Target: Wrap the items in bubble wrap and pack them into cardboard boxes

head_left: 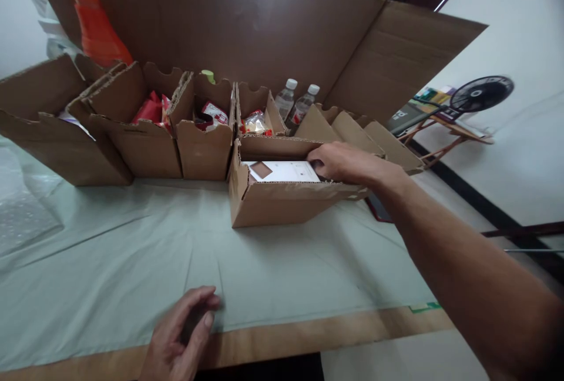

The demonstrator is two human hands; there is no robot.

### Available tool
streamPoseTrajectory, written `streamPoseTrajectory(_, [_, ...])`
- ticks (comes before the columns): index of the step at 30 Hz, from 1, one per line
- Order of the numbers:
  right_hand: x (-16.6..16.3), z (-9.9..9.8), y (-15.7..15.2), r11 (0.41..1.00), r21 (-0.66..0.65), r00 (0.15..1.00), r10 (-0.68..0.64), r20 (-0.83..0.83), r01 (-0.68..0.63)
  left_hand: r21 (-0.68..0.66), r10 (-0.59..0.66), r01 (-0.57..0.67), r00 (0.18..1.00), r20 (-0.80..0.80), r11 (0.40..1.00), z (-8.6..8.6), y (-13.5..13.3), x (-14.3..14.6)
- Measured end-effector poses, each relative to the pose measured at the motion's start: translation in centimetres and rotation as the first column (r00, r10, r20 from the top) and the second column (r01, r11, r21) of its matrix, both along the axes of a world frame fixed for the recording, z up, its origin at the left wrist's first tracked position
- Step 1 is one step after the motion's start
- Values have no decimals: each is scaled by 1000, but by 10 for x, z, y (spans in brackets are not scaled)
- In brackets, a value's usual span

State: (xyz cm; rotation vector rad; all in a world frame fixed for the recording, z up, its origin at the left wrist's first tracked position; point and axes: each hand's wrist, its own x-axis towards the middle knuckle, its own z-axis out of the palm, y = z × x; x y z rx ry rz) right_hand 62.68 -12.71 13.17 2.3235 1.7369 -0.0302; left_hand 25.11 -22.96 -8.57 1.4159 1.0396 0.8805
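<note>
My right hand (pixel 337 160) reaches over the rim of a long cardboard bin (pixel 282 201). Its fingers curl down at the right end of a flat white box (pixel 286 171), closed against it; the fingertips are hidden inside. A brown square marks the left part of the white box's top. Down near the table's front edge, my left hand (pixel 183 331) hovers with nothing in it, thumb apart from the bent fingers.
Cardboard bins (pixel 150 149) line the back, some holding red packets (pixel 152 109). Two clear bottles (pixel 285 99) and an orange bottle (pixel 94 28) stand behind. Bubble wrap (pixel 26 199) lies left on the green cloth (pixel 132 263). A fan (pixel 480 94) is at right.
</note>
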Motion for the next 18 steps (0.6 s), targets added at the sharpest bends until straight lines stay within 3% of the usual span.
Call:
streamPoseTrajectory(2, [1, 0, -1, 999, 23, 998, 41, -53, -40, -6, 3, -3, 1000, -10, 1000, -2, -1, 0])
streamPoseTrajectory(5, [4, 11, -30, 957, 289, 995, 18, -98, 11, -24, -8, 8, 1000, -14, 1000, -1, 2, -3])
streamPoseTrajectory(9, [7, 15, -104, 735, 662, 986, -60, -153, 148, 70, -108, 114, 991, -79, 991, 18, 27, -7])
streamPoseTrajectory(12, [13, -15, -144, 592, 733, 927, -66, -369, 334, 185, -187, 218, 968, -169, 958, 44, 60, 7])
streamPoseTrajectory(14, [17, -47, -148, 594, 678, 851, -23, -524, 433, 220, -188, 228, 964, -187, 948, 59, 82, 30])
streamPoseTrajectory(18, [14, -100, -117, 702, 551, 693, 113, -712, 451, 281, -250, 268, 963, -98, 922, 68, 115, 97])
